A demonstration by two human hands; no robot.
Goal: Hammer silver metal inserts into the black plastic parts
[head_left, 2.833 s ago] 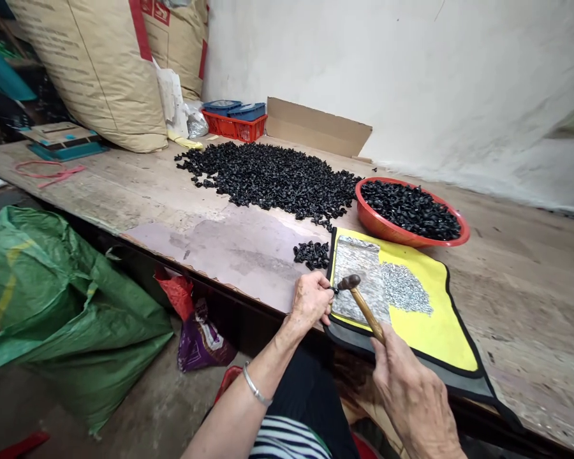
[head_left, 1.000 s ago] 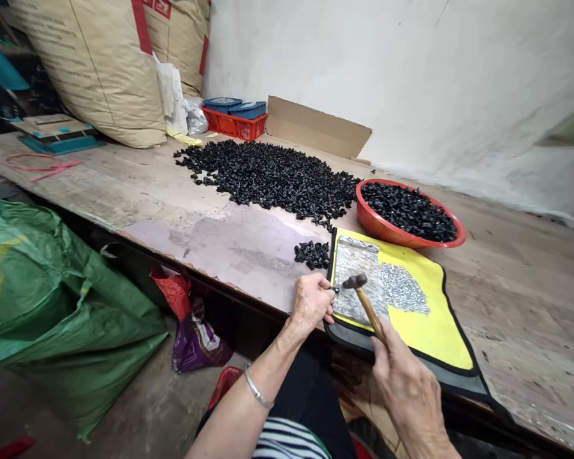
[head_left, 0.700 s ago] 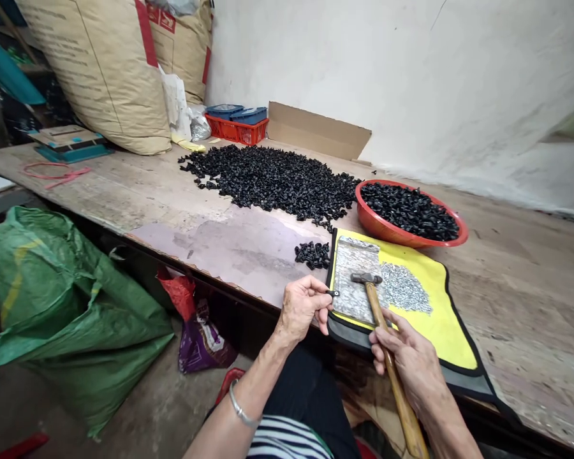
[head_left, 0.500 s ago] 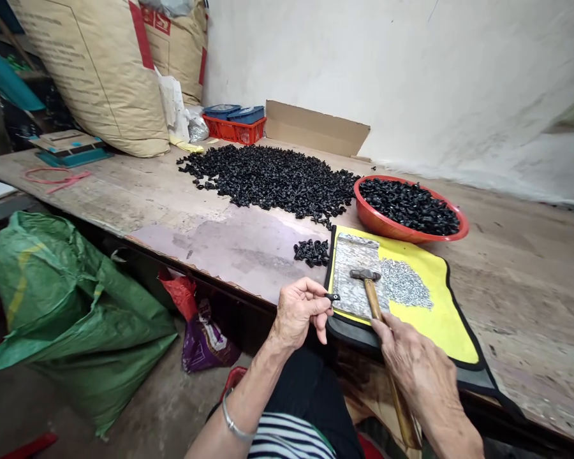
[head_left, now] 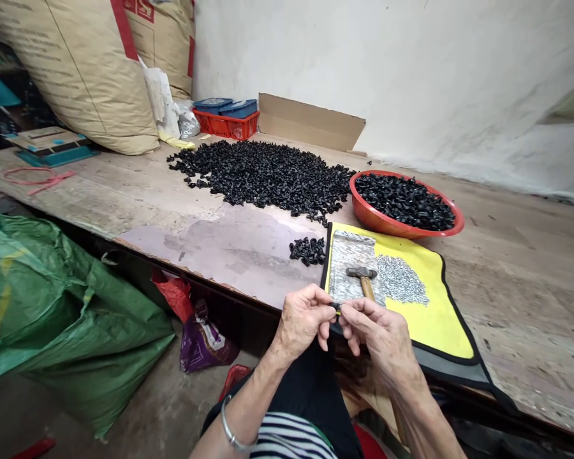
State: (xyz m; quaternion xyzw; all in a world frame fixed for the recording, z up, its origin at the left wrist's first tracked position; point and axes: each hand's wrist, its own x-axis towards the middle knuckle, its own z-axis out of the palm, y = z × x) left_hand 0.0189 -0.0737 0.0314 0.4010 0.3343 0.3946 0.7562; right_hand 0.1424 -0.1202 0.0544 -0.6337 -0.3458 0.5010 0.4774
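My left hand (head_left: 306, 322) pinches a small black plastic piece (head_left: 335, 306) just over the near edge of the yellow mat (head_left: 437, 325). Thumb and forefinger of my right hand (head_left: 377, 325) are closed at the same piece; whatever lies between these fingertips is hidden. Below my right hand a hammer (head_left: 362, 273) rests with its head on a worn, grey flat plate (head_left: 347, 252), its wooden handle partly covered by the hand. Beside the plate, tiny silvery metal bits (head_left: 402, 280) are spread on the mat.
A small cluster of black pieces (head_left: 307, 250) lies left of the mat, with a large heap (head_left: 272, 175) behind. A red bowl (head_left: 406, 226) of similar pieces stands at the mat's back edge. Farther back are a red basket (head_left: 227, 125), cardboard (head_left: 310, 121) and big sacks (head_left: 81, 76).
My right hand has let go of the hammer handle and moved left to meet the black piece in my left hand. The hammer stays on the plate. The view has shifted slightly.
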